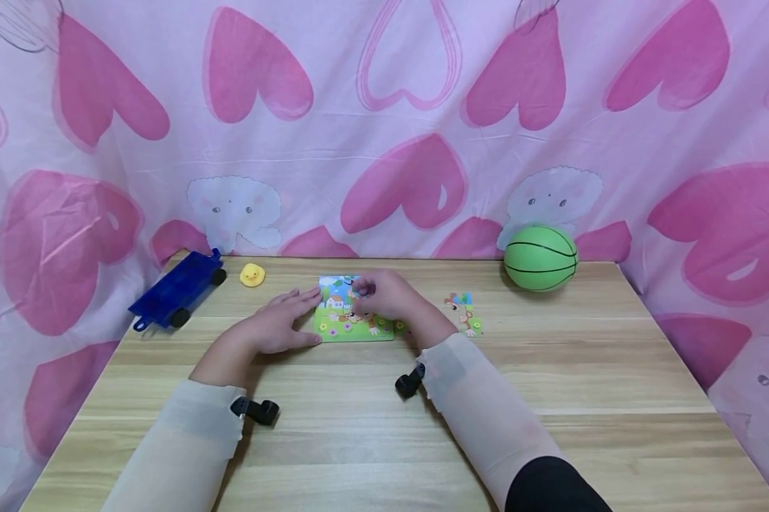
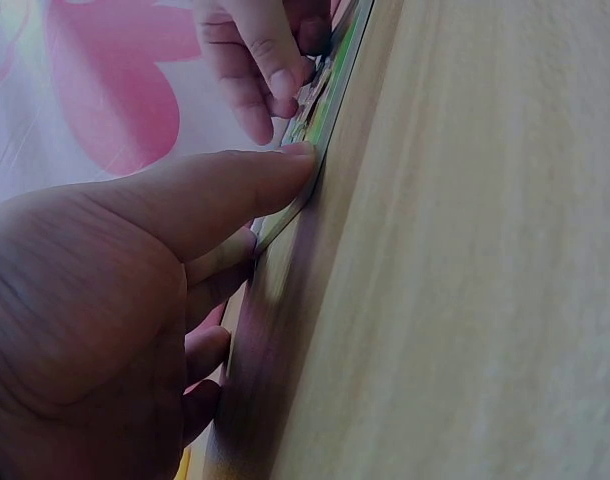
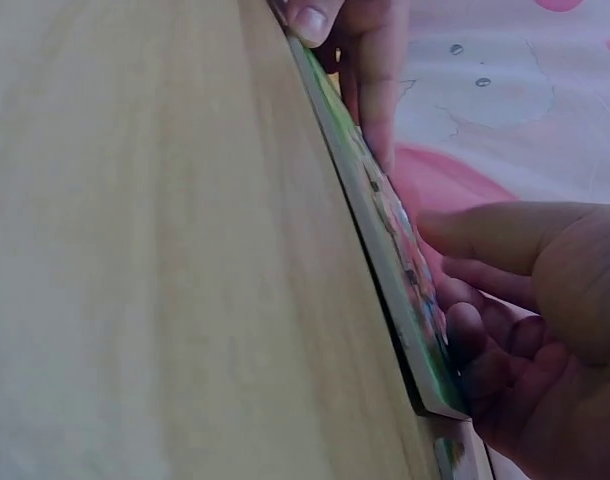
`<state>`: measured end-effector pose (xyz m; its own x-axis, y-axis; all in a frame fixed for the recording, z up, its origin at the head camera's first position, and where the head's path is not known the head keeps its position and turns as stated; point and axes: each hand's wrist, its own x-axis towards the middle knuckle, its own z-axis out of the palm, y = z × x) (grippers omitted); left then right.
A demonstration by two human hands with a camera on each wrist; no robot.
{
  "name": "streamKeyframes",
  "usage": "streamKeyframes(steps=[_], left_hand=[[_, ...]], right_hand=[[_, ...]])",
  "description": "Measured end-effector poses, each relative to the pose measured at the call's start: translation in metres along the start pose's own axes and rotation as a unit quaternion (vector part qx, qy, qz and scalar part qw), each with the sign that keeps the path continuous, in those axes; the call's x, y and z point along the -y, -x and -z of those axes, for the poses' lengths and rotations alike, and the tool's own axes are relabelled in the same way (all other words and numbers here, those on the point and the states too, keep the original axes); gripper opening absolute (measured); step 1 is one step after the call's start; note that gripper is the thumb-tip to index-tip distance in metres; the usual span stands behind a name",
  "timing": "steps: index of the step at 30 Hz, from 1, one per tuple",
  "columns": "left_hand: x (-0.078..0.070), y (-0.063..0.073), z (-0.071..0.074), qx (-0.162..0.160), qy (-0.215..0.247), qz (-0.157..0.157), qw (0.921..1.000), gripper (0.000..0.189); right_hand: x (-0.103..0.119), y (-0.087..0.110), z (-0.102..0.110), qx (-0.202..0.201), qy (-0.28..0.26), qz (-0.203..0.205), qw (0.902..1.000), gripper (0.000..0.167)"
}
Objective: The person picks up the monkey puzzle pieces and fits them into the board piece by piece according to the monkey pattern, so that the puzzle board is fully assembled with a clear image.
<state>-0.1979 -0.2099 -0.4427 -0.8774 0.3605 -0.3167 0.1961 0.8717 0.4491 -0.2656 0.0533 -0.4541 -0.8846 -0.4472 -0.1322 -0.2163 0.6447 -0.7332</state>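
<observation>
A jigsaw puzzle board with a bright cartoon picture lies flat near the back of the table. My left hand rests at its left side with fingers spread. The left thumb touches the board's near edge, and the forefinger meets its side. Over the right part of the picture is my right hand, its fingers loosely bent. In the right wrist view, a gap shows between the right thumb and the bent fingers, with no piece visible there. Loose puzzle pieces lie right of the right wrist.
A blue toy cart stands at the back left, with a yellow rubber duck beside it. At the back right sits a green ball with black lines. A pink heart-patterned cloth hangs behind the wooden table.
</observation>
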Motion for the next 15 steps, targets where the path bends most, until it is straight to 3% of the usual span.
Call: streamKeyframes(steps=[6,15], left_hand=[[-0.0012,0.0006,0.0001,-0.001,-0.005,0.0,1.0,0.092],[-0.0005,0.0011,0.0002,-0.002,-0.006,-0.003,1.0,0.092]], right_hand=[[0.0033,0.0024,0.0044,0.038,0.029,0.006,0.9988,0.056],[0.0055,0.0023,0.0044,0.049,0.069,0.001,0.9964,0.058]])
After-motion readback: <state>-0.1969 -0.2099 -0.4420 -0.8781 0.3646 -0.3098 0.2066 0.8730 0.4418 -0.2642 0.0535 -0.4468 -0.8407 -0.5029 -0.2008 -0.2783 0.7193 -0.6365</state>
